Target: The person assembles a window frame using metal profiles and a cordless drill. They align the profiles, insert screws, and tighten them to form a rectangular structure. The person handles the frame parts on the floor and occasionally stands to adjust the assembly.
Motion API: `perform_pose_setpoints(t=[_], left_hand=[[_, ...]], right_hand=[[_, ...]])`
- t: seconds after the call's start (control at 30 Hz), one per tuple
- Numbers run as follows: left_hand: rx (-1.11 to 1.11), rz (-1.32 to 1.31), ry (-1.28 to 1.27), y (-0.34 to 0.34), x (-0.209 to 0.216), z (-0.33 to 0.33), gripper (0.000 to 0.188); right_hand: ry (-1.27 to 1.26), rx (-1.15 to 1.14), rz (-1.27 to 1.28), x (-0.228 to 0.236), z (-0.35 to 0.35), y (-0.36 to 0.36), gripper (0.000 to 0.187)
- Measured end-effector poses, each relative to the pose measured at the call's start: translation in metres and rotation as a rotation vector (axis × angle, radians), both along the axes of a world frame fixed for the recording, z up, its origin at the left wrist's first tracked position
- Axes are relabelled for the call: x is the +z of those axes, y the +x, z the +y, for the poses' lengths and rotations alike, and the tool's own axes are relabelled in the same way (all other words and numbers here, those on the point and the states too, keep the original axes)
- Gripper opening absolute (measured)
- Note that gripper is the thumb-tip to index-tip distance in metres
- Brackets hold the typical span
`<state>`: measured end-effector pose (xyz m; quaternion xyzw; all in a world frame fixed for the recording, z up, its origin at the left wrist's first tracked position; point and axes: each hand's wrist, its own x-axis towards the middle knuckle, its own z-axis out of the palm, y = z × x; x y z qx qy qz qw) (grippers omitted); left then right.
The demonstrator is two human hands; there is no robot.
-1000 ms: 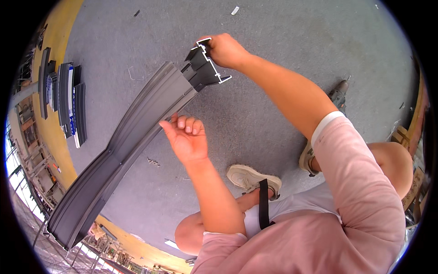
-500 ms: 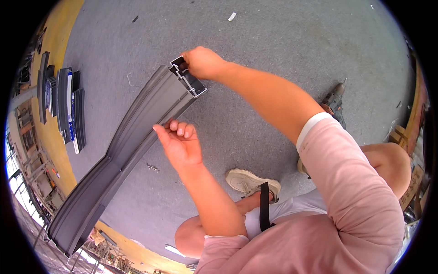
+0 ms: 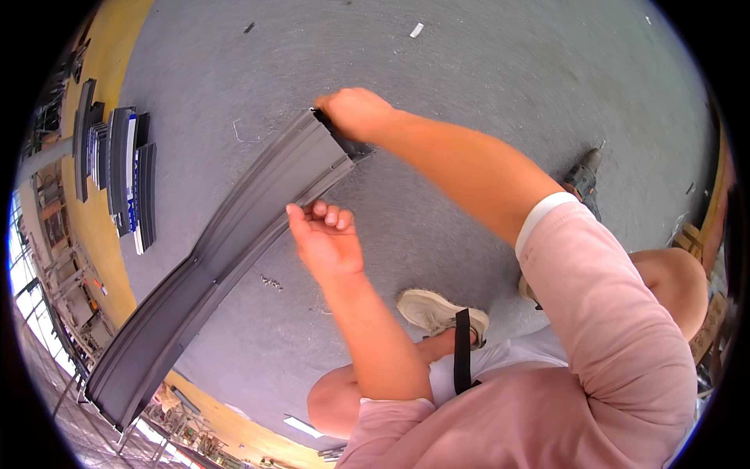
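Observation:
A long dark grey metal profile [image 3: 262, 191], ribbed along its length, slants from the upper middle to the lower left. My right hand [image 3: 355, 113] grips its upper end, its fingertips hidden behind that end. My left hand [image 3: 328, 238] is half curled, palm up, beside the near edge of the profile; its thumb tip is close to that edge, and whether it touches I cannot tell. Nothing shows in its palm. Two small dots, perhaps screws, mark the kink partway down the profile.
Stacked dark profiles [image 3: 125, 172] lie at the left by a yellow floor strip. A cordless drill [image 3: 583, 176] rests on the grey floor [image 3: 484, 102] at the right. Small metal bits [image 3: 271, 282] are scattered near my left forearm. My shoe [image 3: 430, 310] stands below.
The profile's upper end has turned, so its hollow end face is now mostly out of sight. Both hands have shifted slightly right in the picture, as has the whole scene.

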<state>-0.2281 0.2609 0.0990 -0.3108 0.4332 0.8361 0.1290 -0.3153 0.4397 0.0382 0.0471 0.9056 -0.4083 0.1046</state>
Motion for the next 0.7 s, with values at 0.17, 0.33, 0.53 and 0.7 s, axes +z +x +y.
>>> perform_pose_setpoints(t=[0.17, 0.33, 0.53, 0.7], left_hand=[[-0.023, -0.032, 0.018, -0.001, -0.002, 0.003, 0.042], [0.044, -0.043, 0.031, 0.001, 0.004, -0.005, 0.028], [-0.048, -0.065, 0.085, 0.024, -0.042, -0.022, 0.027], [-0.892, -0.194, -0.483, 0.04, -0.046, -0.057, 0.024]], right_hand=[[0.026, 0.038, -0.011, 0.002, 0.017, 0.005, 0.031], [0.304, 0.379, -0.105, 0.001, 0.116, 0.055, 0.037], [0.611, 0.757, -0.887, -0.036, 0.38, 0.351, 0.076], [0.039, -0.207, -0.646, -0.068, 0.278, 0.486, 0.112]])
